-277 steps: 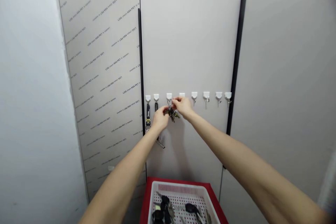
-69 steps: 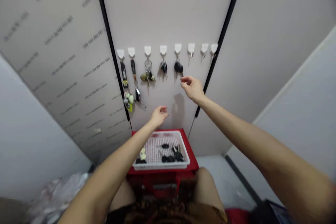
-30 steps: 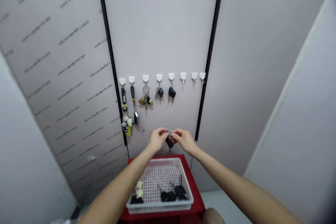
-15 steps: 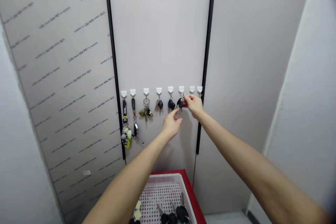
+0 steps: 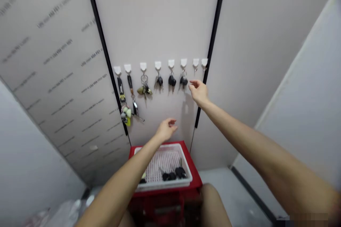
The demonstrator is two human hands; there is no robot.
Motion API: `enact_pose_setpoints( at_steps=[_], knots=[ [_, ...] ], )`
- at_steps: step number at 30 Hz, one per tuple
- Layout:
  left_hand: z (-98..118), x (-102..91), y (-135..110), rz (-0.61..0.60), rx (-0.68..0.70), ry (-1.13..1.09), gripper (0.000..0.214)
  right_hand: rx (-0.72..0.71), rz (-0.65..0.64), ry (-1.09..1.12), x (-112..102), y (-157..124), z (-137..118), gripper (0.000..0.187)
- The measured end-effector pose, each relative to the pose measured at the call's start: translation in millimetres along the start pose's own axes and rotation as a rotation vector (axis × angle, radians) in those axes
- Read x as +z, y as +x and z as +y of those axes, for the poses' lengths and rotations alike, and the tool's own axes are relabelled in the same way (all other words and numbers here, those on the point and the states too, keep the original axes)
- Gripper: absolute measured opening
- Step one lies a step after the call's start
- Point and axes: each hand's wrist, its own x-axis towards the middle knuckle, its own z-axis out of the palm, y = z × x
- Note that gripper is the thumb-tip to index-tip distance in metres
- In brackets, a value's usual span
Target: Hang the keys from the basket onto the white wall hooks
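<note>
My right hand (image 5: 199,91) is in the air just right of a bunch of black-headed keys (image 5: 183,80), its fingers apart and holding nothing. That bunch hangs from a white wall hook (image 5: 183,62). Lower down, my left hand (image 5: 166,129) hovers over the back of a white basket (image 5: 189,170), fingers loosely curled and parted, with nothing in them. Several dark keys (image 5: 173,174) lie in the basket. More keys hang leftward along the row: another black bunch (image 5: 172,80), a third black bunch (image 5: 159,81) and a brass-coloured bunch (image 5: 144,89).
Two strap keychains hang at the far left, one with plush charms (image 5: 126,113). Two bare hooks (image 5: 195,63) are at the right end. The basket stands on a red stool-like surface (image 5: 195,177). Black vertical strips (image 5: 213,42) flank the middle wall panel.
My right hand has let go of the keys on the hook and drawn back to the right. My left hand has dropped away toward the basket. The view has tilted downward.
</note>
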Motion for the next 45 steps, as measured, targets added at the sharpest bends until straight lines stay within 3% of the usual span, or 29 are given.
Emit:
enact_pose_setpoints(
  at_steps=[2, 5, 6, 8, 10, 13, 16, 18, 21, 25, 30, 32, 34, 37, 40, 42, 45],
  knots=[
    [-32, 3.2, -19, -0.118, -0.056, 0.091, 0.031, -0.075, -0.234, -0.174, -1, -43, 13, 0.025],
    [-71, 9.7, -50, -0.316, -0.095, 0.341, 0.038, -0.15, -0.99, -0.331, -1, -118, 31, 0.024],
    [-80, 12.1, -59, -0.367, -0.085, 0.427, 0.04, -0.195, -1.184, -0.391, -1, -141, 37, 0.024],
    [-92, 16.8, -73, -0.433, -0.042, 0.56, 0.04, -0.295, -1.35, -0.556, 1, -176, 46, 0.026],
    [-98, 20.9, -80, -0.465, -0.016, 0.633, 0.034, -0.386, -1.346, -0.685, 4, -195, 53, 0.025],
    [-102, 24.0, -82, -0.486, -0.044, 0.651, 0.026, -0.457, -1.328, -0.716, 7, -202, 57, 0.017],
    [-102, 21.2, -77, -0.447, -0.087, 0.569, 0.021, -0.386, -1.305, -0.628, 9, -196, 58, 0.009],
    [-98, 16.3, -72, -0.395, -0.145, 0.413, 0.021, -0.231, -1.251, -0.494, 10, -191, 59, 0.007],
    [-84, 7.6, -63, -0.293, -0.238, 0.064, 0.023, 0.138, -1.111, -0.171, 10, -182, 60, 0.007],
    [-69, 5.0, -56, -0.29, -0.188, -0.29, 0.026, 0.57, -0.884, 0.233, 11, -171, 50, 0.007],
    [-70, 12.8, -49, -0.143, -0.166, -0.376, 0.017, 0.705, -0.702, 0.438, 13, -160, 34, 0.01],
    [-68, 11.5, -45, -0.106, -0.173, -0.366, 0.012, 0.662, -0.662, 0.42, 13, -155, 33, 0.009],
    [-61, 6.7, -41, -0.095, -0.165, -0.314, 0.01, 0.518, -0.591, 0.303, 11, -151, 34, 0.005],
    [-44, -2.4, -36, -0.117, -0.162, -0.238, 0.008, 0.055, -0.457, 0.021, 5, -148, 35, 0.024],
    [-28, -7.9, -33, -0.207, -0.154, -0.2, 0.008, -0.371, -0.486, -0.163, -1, -148, 32, 0.029],
    [-24, -9.2, -32, -0.252, -0.155, -0.167, 0.008, -0.462, -0.557, -0.208, -2, -149, 29, 0.019],
    [-23, -10.5, -29, -0.288, -0.186, -0.071, 0.022, -0.411, -0.605, -0.194, -1, -150, 26, 0.014]
  ],
)
